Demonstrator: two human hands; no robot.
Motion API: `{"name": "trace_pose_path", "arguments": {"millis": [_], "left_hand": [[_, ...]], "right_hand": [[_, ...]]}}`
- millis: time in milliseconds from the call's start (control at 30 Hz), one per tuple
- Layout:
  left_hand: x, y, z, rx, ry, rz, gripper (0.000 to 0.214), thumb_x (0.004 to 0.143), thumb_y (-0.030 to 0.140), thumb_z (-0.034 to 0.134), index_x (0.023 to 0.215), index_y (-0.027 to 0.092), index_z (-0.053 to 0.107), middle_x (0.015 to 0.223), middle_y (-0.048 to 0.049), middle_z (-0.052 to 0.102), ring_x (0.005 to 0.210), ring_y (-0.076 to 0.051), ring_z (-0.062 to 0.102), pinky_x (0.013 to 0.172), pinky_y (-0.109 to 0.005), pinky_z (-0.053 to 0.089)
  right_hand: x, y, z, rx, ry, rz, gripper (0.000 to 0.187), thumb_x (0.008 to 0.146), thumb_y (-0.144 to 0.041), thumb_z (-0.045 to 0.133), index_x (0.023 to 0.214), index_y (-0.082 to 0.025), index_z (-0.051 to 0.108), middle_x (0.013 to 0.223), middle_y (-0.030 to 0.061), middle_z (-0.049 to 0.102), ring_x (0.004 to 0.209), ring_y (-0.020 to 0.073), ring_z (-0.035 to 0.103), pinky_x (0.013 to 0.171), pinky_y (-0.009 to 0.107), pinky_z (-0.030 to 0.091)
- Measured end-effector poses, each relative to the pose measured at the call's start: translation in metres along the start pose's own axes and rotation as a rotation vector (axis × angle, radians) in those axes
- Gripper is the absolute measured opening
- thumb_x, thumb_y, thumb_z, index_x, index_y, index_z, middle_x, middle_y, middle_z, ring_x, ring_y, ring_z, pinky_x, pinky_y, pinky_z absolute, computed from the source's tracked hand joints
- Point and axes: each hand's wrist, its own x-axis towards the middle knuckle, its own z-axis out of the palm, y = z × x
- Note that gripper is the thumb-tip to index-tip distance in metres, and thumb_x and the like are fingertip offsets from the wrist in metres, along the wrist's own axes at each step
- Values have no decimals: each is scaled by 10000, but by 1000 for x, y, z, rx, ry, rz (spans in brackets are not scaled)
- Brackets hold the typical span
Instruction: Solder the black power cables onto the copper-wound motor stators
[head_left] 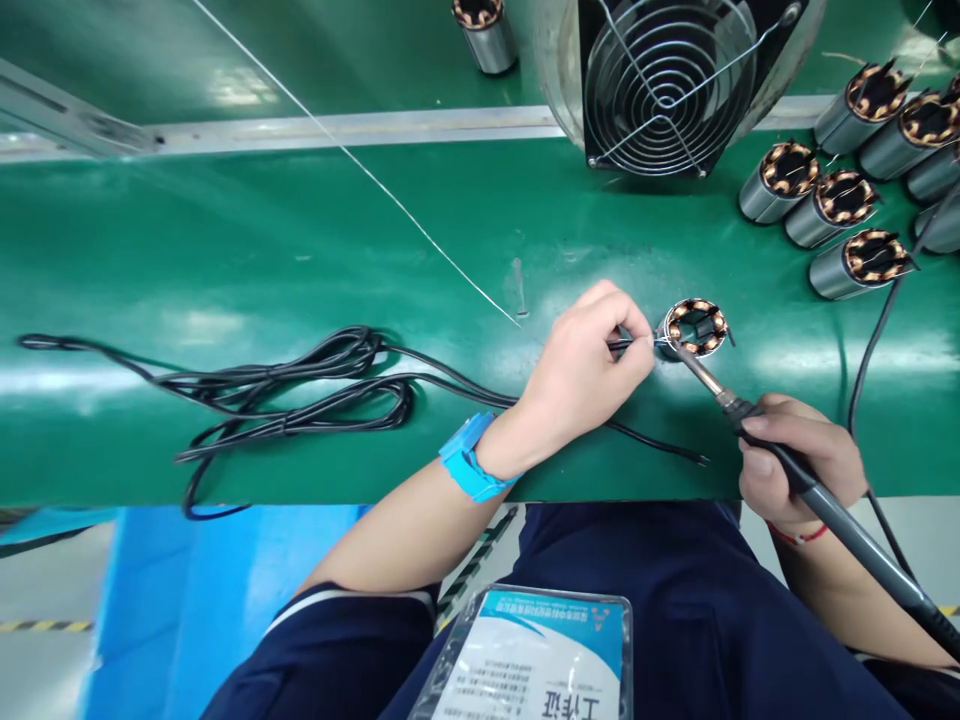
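A motor stator (pixel 697 327) with copper windings stands upright on the green bench (pixel 225 270). My left hand (pixel 585 370), with a blue wrist strap, pinches a thin black wire (pixel 637 440) against the stator's left edge. My right hand (pixel 799 460) is wrapped round a soldering iron (pixel 825 505); its tip touches the stator's rim where the wire meets it. The wire runs back under my left hand to a black bundle of cable (pixel 300 395) on the left.
Several finished stators (pixel 840 200) lie on their sides at the far right. A wire-guarded fan (pixel 667 80) stands behind the work. A thin solder strand (pixel 360 165) crosses the bench diagonally. Another stator (pixel 486 32) stands at the back. A badge (pixel 532 655) hangs at my chest.
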Motion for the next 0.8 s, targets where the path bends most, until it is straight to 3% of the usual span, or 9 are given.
{"name": "trace_pose_path", "arguments": {"millis": [333,800], "left_hand": [[0,1,0,7,2,6,180,744,2,520,661,161,515,714,18,528,671,-83,493,559,-227,392],[1,3,-1,37,-20,-43,177,762,25,514,660,171,511,731,10,537,681,-92,500,570,-241,413]], "right_hand": [[6,0,6,102,-4,-38,202,834,-135,611,1036,-126,614,696,1,557,560,111,508,530,277,458],[6,0,2,-43,13,-21,318,833,-213,627,1149,-231,597,708,-1,595,536,136,533,506,302,496]]}}
